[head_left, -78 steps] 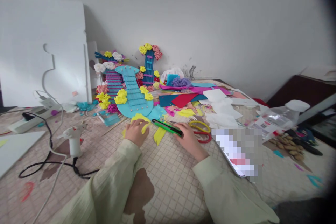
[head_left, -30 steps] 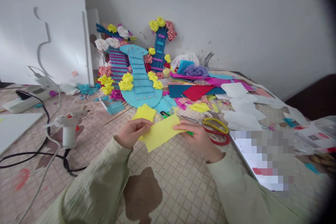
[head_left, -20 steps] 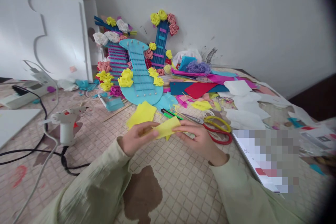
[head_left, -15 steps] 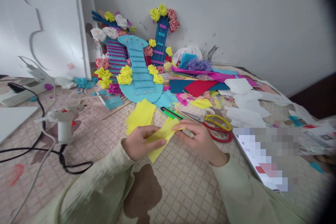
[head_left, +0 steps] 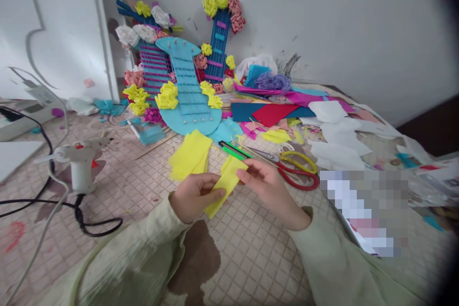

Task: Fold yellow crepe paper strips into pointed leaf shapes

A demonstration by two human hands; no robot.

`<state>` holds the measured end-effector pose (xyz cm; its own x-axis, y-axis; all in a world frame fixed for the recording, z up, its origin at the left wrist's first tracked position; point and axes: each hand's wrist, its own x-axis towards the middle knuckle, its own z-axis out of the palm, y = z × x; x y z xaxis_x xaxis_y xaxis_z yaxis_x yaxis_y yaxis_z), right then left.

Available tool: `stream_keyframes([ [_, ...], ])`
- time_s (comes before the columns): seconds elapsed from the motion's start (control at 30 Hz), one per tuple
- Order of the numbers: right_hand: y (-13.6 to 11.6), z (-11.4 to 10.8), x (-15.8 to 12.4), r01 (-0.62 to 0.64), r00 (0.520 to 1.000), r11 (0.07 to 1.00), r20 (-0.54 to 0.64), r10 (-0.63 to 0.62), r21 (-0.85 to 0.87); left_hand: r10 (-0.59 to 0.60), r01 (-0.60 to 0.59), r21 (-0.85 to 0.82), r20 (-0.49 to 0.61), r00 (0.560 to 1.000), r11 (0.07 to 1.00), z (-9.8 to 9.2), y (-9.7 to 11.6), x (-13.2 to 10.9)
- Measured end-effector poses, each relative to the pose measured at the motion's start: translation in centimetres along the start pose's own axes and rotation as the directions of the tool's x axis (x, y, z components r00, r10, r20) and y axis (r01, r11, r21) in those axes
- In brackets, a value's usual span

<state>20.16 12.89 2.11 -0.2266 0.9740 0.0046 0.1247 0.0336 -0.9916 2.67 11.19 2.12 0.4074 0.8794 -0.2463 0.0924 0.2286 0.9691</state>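
Observation:
Between my two hands I hold a narrow folded strip of yellow crepe-like paper (head_left: 223,182), slanting up to the right above the table. My left hand (head_left: 195,196) pinches its lower part, thumb on top and fingers behind. At the upper right end, my right hand (head_left: 268,186) grips the strip between thumb and fingers. Just beyond my left hand lies a stack of yellow paper sheets (head_left: 190,155). A green and black craft knife (head_left: 234,150) rests behind the strip. Scissors with red and yellow handles (head_left: 298,172) lie just past my right hand.
Flower-decorated cardboard instruments (head_left: 188,86) lean at the back wall. A white glue gun (head_left: 81,172) with cords stands left. Coloured paper (head_left: 274,114) and white scraps (head_left: 340,138) lie back right. A pixelated flat device (head_left: 366,215) is at the right.
The yellow paper has turned from partly open with a loose flap to a flat, narrow folded strip. My right fingers have shifted at its upper end. The view has tilted slightly.

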Motion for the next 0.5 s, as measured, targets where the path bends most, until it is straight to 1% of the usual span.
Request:
stream_keyframes([
  [0.1, -0.34, 0.05, -0.17, -0.027, 1.000, 1.000, -0.004, 0.027, 0.011, -0.032, 0.032, -0.021, 0.005, 0.999, 0.999, 0.39, 0.11, -0.07],
  [0.3, -0.65, -0.01, -0.20, -0.038, 0.999, 0.999, -0.022, 0.039, 0.003, -0.124, 0.138, -0.136, 0.102, 0.987, 0.981, 0.67, -0.21, -0.14],
  [0.5, -0.32, 0.00, -0.11, -0.038, 0.998, 0.998, -0.041, 0.040, 0.049, -0.079, 0.105, -0.200, 0.136, 0.988, 0.974, 0.92, -0.75, -0.13],
])
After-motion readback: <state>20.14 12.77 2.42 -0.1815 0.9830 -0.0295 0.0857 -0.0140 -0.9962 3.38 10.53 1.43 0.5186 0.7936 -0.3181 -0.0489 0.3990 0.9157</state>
